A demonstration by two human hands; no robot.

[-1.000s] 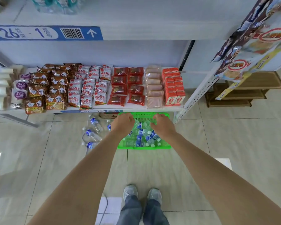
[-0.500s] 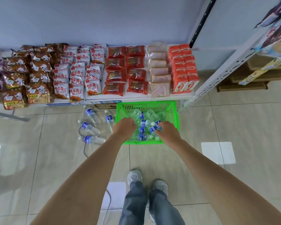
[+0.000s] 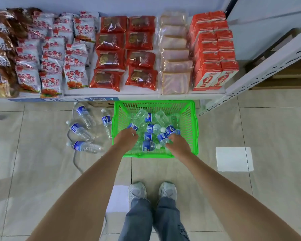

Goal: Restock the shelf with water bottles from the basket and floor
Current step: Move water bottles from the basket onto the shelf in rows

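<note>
Brown snack packets [image 3: 0,54], cut off by the frame's left edge, open a low shelf [image 3: 111,94] lined with white-and-red packets [image 3: 50,54], red packets [image 3: 125,51], pale sealed packs [image 3: 175,54] and red cartons [image 3: 214,54]. Below on the tiled floor [image 3: 42,171], four loose water bottles [image 3: 80,131] lie on their sides beside a green basket [image 3: 191,122] heaped with more bottles [image 3: 150,128]. A person stands over it, both arms reaching down. The left hand [image 3: 126,140] curls into the pile at a blue-labelled bottle [image 3: 132,126]; its fingertips are hidden, so a firm hold cannot be confirmed. The right hand [image 3: 178,145] wraps the lower body of another bottle [image 3: 162,137], whose cap points away from the person. The bottles deeper in the basket blur together. Grey shoes [image 3: 152,191] show below.
</note>
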